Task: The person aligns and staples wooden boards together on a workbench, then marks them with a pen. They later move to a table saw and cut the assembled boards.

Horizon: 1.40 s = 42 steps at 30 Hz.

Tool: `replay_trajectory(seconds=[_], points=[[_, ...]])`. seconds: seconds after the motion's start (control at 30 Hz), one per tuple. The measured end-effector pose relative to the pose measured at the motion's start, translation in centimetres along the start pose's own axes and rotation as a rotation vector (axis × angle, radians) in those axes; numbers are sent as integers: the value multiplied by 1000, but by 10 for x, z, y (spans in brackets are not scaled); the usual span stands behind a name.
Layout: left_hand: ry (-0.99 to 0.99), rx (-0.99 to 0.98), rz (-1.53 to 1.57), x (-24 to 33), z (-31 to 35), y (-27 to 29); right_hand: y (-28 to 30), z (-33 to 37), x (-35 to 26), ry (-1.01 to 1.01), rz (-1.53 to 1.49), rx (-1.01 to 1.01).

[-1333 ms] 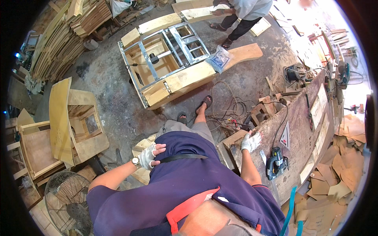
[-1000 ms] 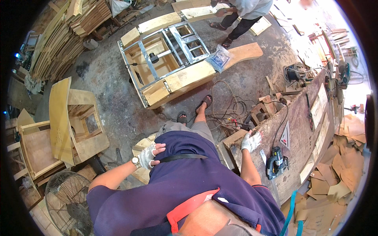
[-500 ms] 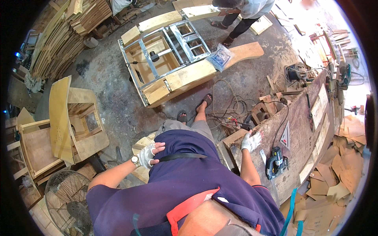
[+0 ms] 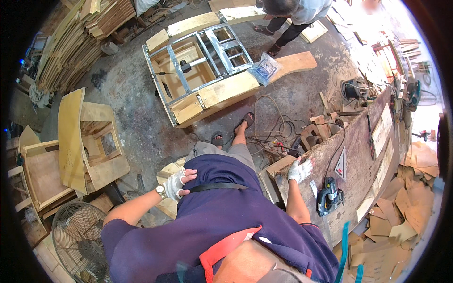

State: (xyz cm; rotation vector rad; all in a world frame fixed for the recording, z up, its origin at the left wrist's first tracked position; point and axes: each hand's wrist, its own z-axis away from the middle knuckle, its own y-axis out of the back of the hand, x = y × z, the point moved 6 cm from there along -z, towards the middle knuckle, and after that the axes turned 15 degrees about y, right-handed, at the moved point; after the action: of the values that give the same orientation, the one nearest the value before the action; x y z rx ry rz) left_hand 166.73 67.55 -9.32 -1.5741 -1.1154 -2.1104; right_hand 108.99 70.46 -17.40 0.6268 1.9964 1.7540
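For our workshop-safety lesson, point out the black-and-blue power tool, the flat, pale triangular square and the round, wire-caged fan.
Power tool (image 4: pixel 329 196): head view, middle of its body.
Triangular square (image 4: pixel 341 166): head view, middle of its face.
Fan (image 4: pixel 78 232): head view, on its wire cage.

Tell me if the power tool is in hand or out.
Out: the power tool lies on the workbench, apart from the right hand; the left hand is against the shirt.

The worn, mottled brown workbench spreads beneath and rightward of the gloved right hand. The navy shirt, creased, lies against the left hand's fingers, extending to its right.
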Motion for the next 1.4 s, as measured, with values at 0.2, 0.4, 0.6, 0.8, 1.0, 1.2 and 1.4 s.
replay_trajectory(seconds=[0.2,0.4,0.6,0.8,1.0,1.2,1.4], points=[[17,20,44,-3,0,-1,-5,0,3,11,14,24],[20,19,33,0,-1,1,-6,0,4,5,21,20],[27,16,21,-1,-1,0,-5,-1,3,3,15,18],[-17,36,39,1,-2,0,-7,-1,5,0,5,17],[-31,41,32,6,-4,2,-9,-1,7,1,14,7],[-10,40,16,7,-4,2,-9,-1,6,-12,25,-17],[-19,48,34,4,-4,1,-9,-1,6,-11,-4,-3]])
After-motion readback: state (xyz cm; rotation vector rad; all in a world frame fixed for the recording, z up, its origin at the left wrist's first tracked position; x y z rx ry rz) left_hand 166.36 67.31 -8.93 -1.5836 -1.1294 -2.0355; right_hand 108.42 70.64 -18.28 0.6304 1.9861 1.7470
